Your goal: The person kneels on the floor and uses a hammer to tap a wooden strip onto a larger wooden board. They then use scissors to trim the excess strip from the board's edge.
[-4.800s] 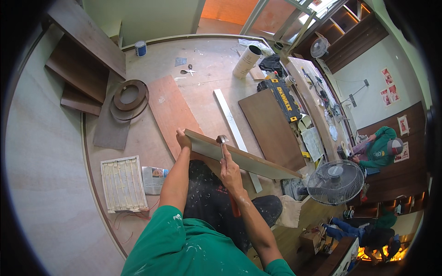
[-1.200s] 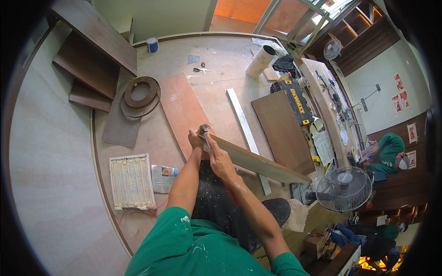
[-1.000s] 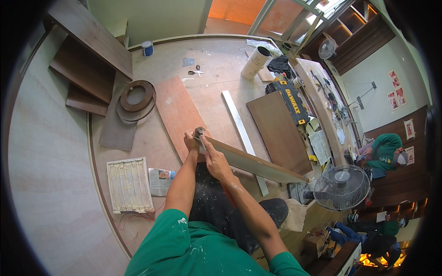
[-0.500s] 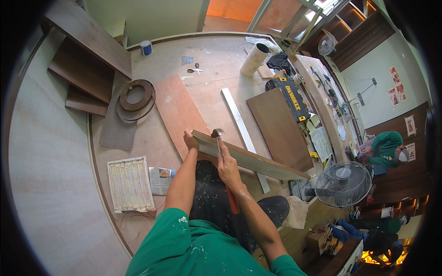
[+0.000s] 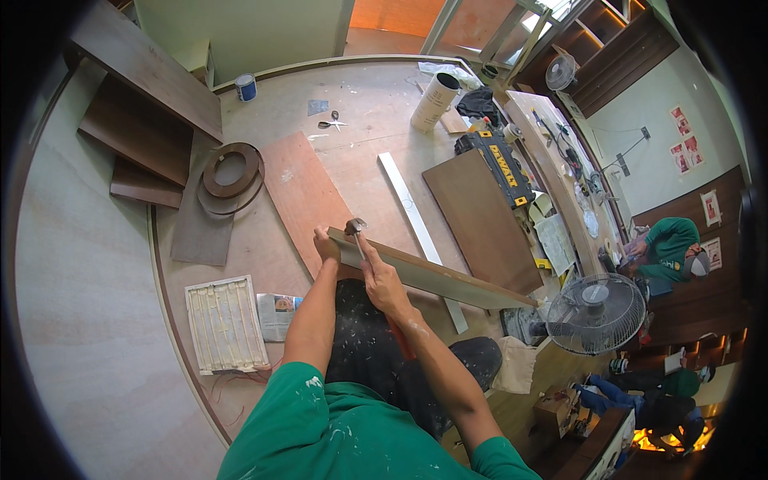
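Note:
A long narrow board [image 5: 448, 282] stands on edge, slanting from my left hand [image 5: 326, 245] down to the right. The fingers of that hand are wrapped round its upper left end. My right hand [image 5: 384, 284] is closed on a hammer [image 5: 356, 227], whose metal head is over the board's top edge close to my left hand. The hammer's red handle [image 5: 402, 338] runs back under my right forearm. Whether the head touches the edge, I cannot tell. Beneath the board lie a reddish plywood strip [image 5: 300, 184] and a white strip [image 5: 411, 206].
A brown panel [image 5: 480, 224] and a black-and-yellow toolbox [image 5: 498, 170] lie to the right, near a standing fan [image 5: 595, 314]. Rolls of edge banding [image 5: 216, 186], scissors [image 5: 332, 122], a cardboard tube [image 5: 432, 108] and a slatted frame [image 5: 228, 326] surround me. A co-worker [image 5: 670, 252] sits at far right.
My right hand has brought the hammer head leftward along the board's top edge, closer to my left hand. My left hand keeps its grip on the board's end. The view has shifted slightly.

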A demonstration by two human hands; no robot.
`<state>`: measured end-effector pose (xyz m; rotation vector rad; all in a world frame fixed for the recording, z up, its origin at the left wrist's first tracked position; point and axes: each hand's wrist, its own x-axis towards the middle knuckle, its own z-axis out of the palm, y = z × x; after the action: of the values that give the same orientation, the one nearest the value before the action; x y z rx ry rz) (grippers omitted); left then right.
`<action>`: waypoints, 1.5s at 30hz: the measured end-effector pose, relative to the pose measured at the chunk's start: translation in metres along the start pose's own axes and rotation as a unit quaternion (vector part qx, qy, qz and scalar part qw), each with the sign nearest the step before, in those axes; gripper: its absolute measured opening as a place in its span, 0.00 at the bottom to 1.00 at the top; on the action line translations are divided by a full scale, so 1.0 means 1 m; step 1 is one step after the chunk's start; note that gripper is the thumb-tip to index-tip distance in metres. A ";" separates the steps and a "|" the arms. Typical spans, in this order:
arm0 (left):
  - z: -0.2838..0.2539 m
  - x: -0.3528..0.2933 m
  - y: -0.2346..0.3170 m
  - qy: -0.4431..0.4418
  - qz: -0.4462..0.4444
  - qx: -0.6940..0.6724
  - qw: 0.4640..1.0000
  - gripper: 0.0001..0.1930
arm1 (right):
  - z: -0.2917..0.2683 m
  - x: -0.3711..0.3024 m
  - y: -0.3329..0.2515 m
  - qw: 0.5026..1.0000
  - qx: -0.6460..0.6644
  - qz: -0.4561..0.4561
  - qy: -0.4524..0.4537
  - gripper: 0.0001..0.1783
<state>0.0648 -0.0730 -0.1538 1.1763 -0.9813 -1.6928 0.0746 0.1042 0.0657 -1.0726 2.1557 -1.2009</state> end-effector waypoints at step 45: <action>0.001 0.005 0.006 0.030 0.014 0.015 0.999 0.26 | -0.026 -0.051 0.017 0.994 -0.039 0.046 0.091 0.33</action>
<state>0.0637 -0.0795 -0.1500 1.2209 -0.9838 -1.6169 0.0803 0.1639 0.0653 -0.9157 2.3797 -1.2232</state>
